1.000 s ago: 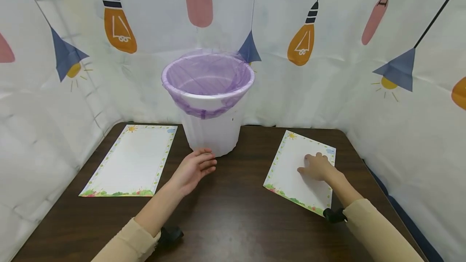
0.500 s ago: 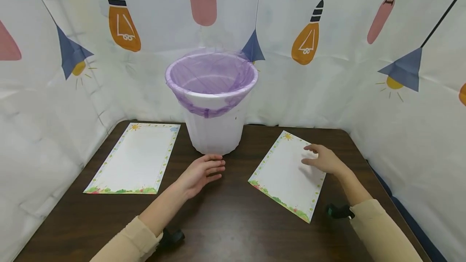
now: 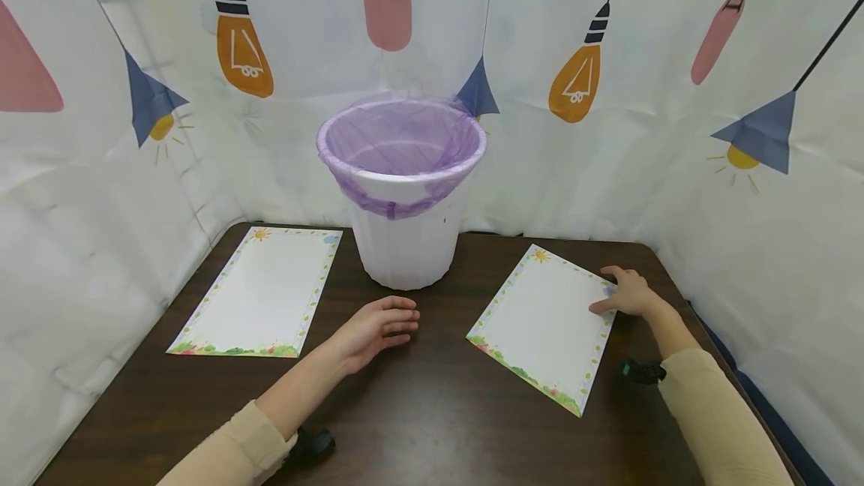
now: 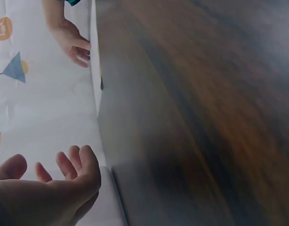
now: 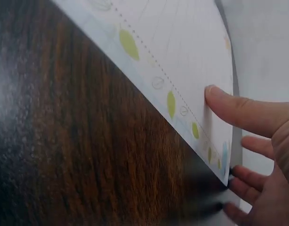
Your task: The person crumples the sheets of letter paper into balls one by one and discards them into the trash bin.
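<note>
1. Head view: the right hand (image 3: 628, 295) sits at the far right corner of the right sheet of paper (image 3: 543, 321); the thumb lies on top of the sheet near its edge, the other fingers curl at and under the corner, so the hand pinches the paper lightly.
2. Right wrist view: the thumb (image 5: 234, 110) presses on the leaf-printed border of the right sheet of paper (image 5: 182, 42); the other fingers (image 5: 250, 179) show just past the corner, beneath the edge; the corner looks slightly lifted off the table (image 5: 78, 155).
3. Head view: this sheet lies skewed on the dark wooden table (image 3: 432, 411), right of the bin and near the table's right edge, one corner pointing toward the person.
4. Head view: the left hand (image 3: 374, 325) rests on the table in front of the white bin (image 3: 405, 242), fingers loosely spread and relaxed, holding nothing; it is near the bin but apart from it.
5. Left wrist view: the left hand (image 4: 45, 190) shows its fingers gently bent and empty; the rest is blurred.
6. Head view: the bin stands at the back middle of the table, lined with a purple bag (image 3: 398, 145) folded over its rim.
7. Head view: a second sheet of paper (image 3: 259, 292) lies flat on the left side of the table, well apart from both hands.
8. Head view: a white backdrop (image 3: 675, 163) printed with lamps and bulbs surrounds the table.
</note>
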A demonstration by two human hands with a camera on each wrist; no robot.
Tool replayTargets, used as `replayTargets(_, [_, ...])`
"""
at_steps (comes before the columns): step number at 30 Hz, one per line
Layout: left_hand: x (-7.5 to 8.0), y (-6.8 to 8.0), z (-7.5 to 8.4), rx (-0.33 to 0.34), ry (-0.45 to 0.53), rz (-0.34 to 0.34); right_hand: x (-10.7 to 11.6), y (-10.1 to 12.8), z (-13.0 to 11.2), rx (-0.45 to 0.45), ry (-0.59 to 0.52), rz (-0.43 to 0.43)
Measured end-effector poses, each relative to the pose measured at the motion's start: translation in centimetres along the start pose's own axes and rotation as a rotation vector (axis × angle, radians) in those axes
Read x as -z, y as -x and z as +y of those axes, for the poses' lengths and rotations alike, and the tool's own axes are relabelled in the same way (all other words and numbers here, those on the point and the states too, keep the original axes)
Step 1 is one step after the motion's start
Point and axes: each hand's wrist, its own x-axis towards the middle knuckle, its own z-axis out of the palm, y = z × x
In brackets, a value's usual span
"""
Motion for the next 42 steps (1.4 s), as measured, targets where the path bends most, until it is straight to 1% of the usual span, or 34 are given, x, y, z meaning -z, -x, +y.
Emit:
replayTargets(5, [0.2, 0.1, -0.4, 0.014, -0.021, -0.012, 0.0, 0.2, 0.3, 0.016, 0.021, 0.003])
replayTargets(12, [0.0, -0.5, -0.6, 0.021, -0.025, -0.026, -0.4, 0.1, -0.1, -0.010, 0.018, 0.019])
replayTargets(16, [-0.2, -0.7, -0.7, 0.023, -0.023, -0.024, -0.7, 0.0, 0.2, -0.026, -0.023, 0.006])
replayTargets(19, [-0.3, -0.9, -0.7, 0.020, -0.018, -0.014, -0.8, 0.0, 0.5, -0.017, -0.049, 0.019])
replayTargets(24, [-0.3, -1.3, -0.6, 0.032, -0.020, 0.021, -1.0, 0.4, 0.9, 0.046, -0.159, 0.069])
replayTargets(27, [-0.3, -1.4, -0.5, 0.044, -0.022, 0.037, -1.2, 0.6, 0.8, 0.089, -0.191, 0.082])
replayTargets(30, [-0.4, -1.4, -0.5, 0.052, -0.032, 0.032, -1.4, 0.9, 0.4, 0.090, -0.156, 0.076])
replayTargets(34, [-0.5, -1.5, -0.4, 0.063, -0.045, 0.025, -1.6, 1.1, -0.7, 0.067, -0.080, 0.007])
replayTargets(37, [-0.6, -1.6, -0.4, 0.069, -0.053, 0.029, -1.7, 1.3, -2.0, 0.096, -0.036, -0.057])
replayTargets(42, [-0.8, -1.7, -0.6, 0.073, -0.067, 0.000, -2.2, 1.7, -4.5, 0.134, 0.045, -0.094])
